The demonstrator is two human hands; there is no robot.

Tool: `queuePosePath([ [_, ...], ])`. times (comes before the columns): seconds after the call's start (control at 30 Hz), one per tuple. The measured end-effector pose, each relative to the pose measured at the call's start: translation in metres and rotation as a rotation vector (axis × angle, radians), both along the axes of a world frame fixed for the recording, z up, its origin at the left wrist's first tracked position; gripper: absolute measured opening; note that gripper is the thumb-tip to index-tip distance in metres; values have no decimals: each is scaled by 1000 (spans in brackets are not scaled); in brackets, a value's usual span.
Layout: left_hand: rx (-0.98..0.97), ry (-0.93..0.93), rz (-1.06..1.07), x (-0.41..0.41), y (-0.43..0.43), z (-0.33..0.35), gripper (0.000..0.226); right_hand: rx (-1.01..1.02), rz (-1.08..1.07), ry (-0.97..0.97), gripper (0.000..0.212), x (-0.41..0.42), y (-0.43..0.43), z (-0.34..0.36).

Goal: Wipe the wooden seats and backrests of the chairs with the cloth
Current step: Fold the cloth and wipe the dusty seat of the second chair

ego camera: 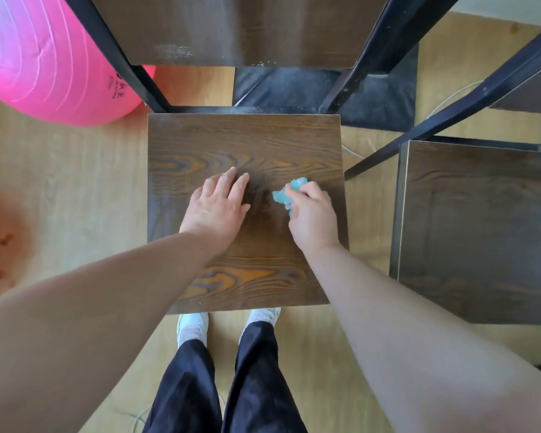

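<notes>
A dark wooden chair seat [200,145] lies straight below me, its backrest [238,29] rising at the top of the view between black metal posts. My left hand [217,204] rests flat on the middle of the seat with fingers straight. My right hand [311,214] grips a bunched turquoise cloth [286,193] and presses it against the seat, just right of the left hand. Most of the cloth is hidden under the fingers.
A second wooden chair seat [481,229] stands close on the right, its black frame [450,110] slanting across. A big pink exercise ball [44,57] sits at the upper left on the light wood floor. My feet [194,326] stand at the seat's front edge. A white cable [450,98] lies behind.
</notes>
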State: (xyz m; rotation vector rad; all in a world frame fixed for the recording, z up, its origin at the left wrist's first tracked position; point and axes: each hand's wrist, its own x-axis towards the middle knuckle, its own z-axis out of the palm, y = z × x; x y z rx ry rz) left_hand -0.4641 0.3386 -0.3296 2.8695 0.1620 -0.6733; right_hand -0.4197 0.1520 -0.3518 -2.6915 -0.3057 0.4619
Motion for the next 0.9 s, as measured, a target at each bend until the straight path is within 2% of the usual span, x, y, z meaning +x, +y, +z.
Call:
queuePosePath([
  [0.1,47,2,-41,-13,-1,4,60,10,78,-22,46,-44,3,1],
  [0.3,135,-15,-98,-34,3,9,60,3,307,53,59,-120,-1,5],
  [0.5,165,-31,-88,-44,4,17,59,86,334,149,57,-161,-14,3],
  [0.57,167,-32,-68,-45,4,19,59,129,290,126,52,-149,-20,14],
  [0.7,152,-45,-43,-44,3,20,58,193,12,-31,39,-73,-41,30],
  [0.8,142,-52,-41,-41,-1,20,58,254,-191,-1,21,1,-58,33],
  [0.9,123,-54,-46,-38,-9,18,58,171,-147,26,24,59,-66,29],
])
